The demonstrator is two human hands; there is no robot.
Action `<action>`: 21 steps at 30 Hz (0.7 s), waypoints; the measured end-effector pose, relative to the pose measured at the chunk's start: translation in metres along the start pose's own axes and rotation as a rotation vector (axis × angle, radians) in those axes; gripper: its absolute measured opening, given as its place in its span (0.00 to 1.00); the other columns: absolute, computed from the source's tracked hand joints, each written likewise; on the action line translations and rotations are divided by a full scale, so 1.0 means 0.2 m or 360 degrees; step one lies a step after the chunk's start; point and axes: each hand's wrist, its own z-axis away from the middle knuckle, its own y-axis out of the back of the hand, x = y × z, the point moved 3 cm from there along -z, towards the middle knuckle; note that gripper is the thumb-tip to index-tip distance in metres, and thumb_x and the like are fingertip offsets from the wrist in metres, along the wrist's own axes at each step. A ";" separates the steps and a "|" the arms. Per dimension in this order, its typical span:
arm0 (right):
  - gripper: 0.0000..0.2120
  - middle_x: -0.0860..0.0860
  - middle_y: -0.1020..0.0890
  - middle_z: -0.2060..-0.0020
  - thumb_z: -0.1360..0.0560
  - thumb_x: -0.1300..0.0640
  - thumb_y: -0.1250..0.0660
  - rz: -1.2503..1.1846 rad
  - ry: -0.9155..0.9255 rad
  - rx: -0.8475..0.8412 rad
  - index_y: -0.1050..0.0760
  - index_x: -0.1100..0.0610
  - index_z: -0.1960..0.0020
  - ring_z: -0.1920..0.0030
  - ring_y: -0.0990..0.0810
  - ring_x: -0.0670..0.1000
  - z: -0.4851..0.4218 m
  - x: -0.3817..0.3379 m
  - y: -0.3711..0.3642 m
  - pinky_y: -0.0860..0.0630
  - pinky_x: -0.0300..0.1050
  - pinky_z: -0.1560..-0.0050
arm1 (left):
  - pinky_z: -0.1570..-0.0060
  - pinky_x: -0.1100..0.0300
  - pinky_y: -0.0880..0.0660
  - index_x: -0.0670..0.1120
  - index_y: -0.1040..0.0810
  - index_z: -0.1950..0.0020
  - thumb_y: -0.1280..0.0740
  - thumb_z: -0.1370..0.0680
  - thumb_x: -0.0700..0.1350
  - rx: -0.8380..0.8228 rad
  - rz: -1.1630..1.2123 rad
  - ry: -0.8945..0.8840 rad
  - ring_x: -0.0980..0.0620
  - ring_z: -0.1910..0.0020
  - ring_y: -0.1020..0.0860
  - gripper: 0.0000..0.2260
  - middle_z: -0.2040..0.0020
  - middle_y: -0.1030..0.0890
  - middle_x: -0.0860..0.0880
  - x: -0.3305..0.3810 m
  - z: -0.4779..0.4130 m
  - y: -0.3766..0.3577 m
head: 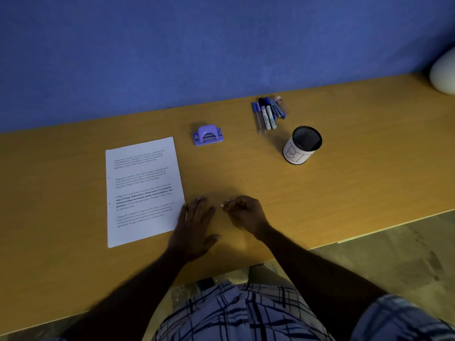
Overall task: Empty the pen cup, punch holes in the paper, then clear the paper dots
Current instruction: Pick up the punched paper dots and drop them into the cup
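Note:
A printed sheet of paper lies flat on the wooden desk, with small holes at its left edge. A purple hole punch sits beyond its far right corner. The black mesh pen cup, wrapped in a white label, stands upright and looks empty. Several pens and markers lie in a pile behind it. My left hand rests flat on the desk, fingers spread, touching the paper's right edge. My right hand is beside it, fingertips pinched together on something tiny and white that I cannot make out.
A blue partition wall runs along the desk's back edge. A white rounded object sits at the far right corner. The desk's front edge drops to a tan floor on the right.

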 end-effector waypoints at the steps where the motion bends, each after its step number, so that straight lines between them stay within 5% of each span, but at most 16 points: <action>1: 0.09 0.57 0.15 0.54 0.30 0.75 0.33 -0.0040 0.0009 0.0034 0.20 0.63 0.57 0.51 0.16 0.49 -0.01 -0.01 0.01 0.21 0.46 0.43 | 0.28 0.38 0.42 0.47 0.35 0.25 0.44 0.26 0.69 -0.0003 -0.0006 -0.0003 0.38 0.25 0.40 0.37 0.23 0.39 0.39 -0.01 0.00 0.00; 4: 0.10 0.56 0.14 0.54 0.30 0.73 0.32 -0.0069 0.0067 0.0144 0.19 0.61 0.54 0.51 0.16 0.52 -0.04 -0.03 0.07 0.20 0.52 0.44 | 0.27 0.39 0.44 0.46 0.36 0.25 0.44 0.26 0.69 -0.0014 -0.0015 0.0005 0.39 0.24 0.42 0.37 0.22 0.41 0.40 -0.01 0.01 0.01; 6: 0.12 0.52 0.15 0.51 0.27 0.70 0.34 0.0353 0.0315 0.0301 0.19 0.59 0.49 0.50 0.17 0.49 -0.03 -0.06 0.14 0.20 0.51 0.46 | 0.27 0.39 0.44 0.46 0.37 0.24 0.45 0.26 0.70 -0.0032 -0.0012 0.0010 0.40 0.23 0.43 0.38 0.22 0.41 0.41 -0.01 0.00 0.00; 8: 0.16 0.53 0.19 0.39 0.25 0.63 0.37 0.0962 0.0612 0.0317 0.22 0.57 0.38 0.40 0.21 0.52 -0.01 -0.06 0.19 0.23 0.51 0.39 | 0.27 0.37 0.44 0.44 0.38 0.24 0.46 0.27 0.70 -0.0052 -0.0008 0.0026 0.39 0.23 0.42 0.40 0.22 0.42 0.40 0.00 -0.01 0.00; 10: 0.28 0.55 0.38 0.24 0.22 0.48 0.40 0.1508 0.0629 0.0084 0.38 0.56 0.24 0.23 0.41 0.55 0.00 0.02 0.19 0.41 0.56 0.24 | 0.27 0.35 0.46 0.42 0.38 0.24 0.48 0.27 0.72 -0.0064 -0.0006 0.0058 0.38 0.23 0.44 0.43 0.22 0.42 0.39 0.03 -0.02 -0.01; 12: 0.38 0.54 0.59 0.21 0.23 0.34 0.47 0.1872 0.0464 -0.0049 0.55 0.52 0.20 0.22 0.61 0.55 0.02 0.11 0.17 0.60 0.58 0.25 | 0.28 0.35 0.48 0.41 0.39 0.23 0.50 0.28 0.75 -0.0065 -0.0007 0.0121 0.38 0.23 0.45 0.46 0.22 0.42 0.38 0.06 -0.04 -0.02; 21: 0.41 0.55 0.63 0.22 0.24 0.28 0.52 0.2085 0.0409 -0.0024 0.62 0.49 0.21 0.22 0.65 0.57 0.04 0.19 0.16 0.61 0.62 0.25 | 0.28 0.32 0.49 0.45 0.43 0.22 0.48 0.30 0.74 0.0003 -0.0004 0.0146 0.36 0.23 0.46 0.45 0.22 0.45 0.37 0.18 -0.16 -0.03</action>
